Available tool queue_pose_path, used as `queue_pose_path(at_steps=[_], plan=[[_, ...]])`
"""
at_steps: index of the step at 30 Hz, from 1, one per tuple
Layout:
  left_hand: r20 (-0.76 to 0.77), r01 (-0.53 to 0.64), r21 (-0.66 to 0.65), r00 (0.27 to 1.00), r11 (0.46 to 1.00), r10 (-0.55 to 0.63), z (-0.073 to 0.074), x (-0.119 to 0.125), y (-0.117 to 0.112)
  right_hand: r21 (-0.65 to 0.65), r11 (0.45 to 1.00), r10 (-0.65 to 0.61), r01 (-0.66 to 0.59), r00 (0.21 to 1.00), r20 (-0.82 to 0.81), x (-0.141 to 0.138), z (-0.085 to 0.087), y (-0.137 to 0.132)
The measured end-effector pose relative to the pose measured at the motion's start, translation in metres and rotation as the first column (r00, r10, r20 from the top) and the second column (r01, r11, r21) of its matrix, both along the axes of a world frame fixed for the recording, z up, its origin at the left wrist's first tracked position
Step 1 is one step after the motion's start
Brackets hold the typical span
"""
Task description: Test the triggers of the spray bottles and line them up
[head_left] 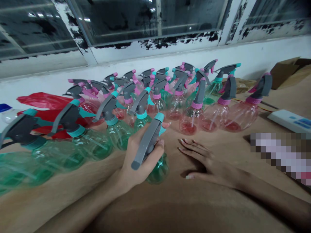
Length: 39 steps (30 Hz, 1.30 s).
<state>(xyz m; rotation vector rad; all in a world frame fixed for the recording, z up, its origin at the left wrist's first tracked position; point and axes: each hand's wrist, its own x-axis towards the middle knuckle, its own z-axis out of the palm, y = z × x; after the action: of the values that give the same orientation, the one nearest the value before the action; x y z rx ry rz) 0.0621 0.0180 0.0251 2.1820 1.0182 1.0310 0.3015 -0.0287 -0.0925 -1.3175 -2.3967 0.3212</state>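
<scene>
Surface [233, 145] opens right of green bottle [159, 170]; other bottles [189, 125] crowd behind, left. Left hand [131, 150] curls round its neck; right hand [206, 159] splays empty, palm down.

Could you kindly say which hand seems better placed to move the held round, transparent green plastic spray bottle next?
Probably the left hand: its grip is around the green spray bottle, whereas the right hand lies spread over the brown tabletop, holding nothing.

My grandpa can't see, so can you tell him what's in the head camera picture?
A left hand holds a green spray bottle near its top; the right hand is spread over a brown table. Nearby stand many green and pink spray bottles.
</scene>
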Motion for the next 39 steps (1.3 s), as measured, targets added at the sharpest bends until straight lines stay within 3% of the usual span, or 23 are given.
queue_pose_path(at_steps=[19,39], plan=[[0.011,0.039,0.037,0.999,0.999,-0.039,0.0000,0.0005,0.0018,-0.003,1.000,0.003,-0.003,1.000,-0.014,0.0011,-0.0022,0.0008],[0.019,0.017,-0.007,1.000,1.000,-0.017,0.0009,0.0011,-0.0008,-0.003,1.000,-0.001,0.001,1.000,0.011,0.0001,0.0001,0.0000]])
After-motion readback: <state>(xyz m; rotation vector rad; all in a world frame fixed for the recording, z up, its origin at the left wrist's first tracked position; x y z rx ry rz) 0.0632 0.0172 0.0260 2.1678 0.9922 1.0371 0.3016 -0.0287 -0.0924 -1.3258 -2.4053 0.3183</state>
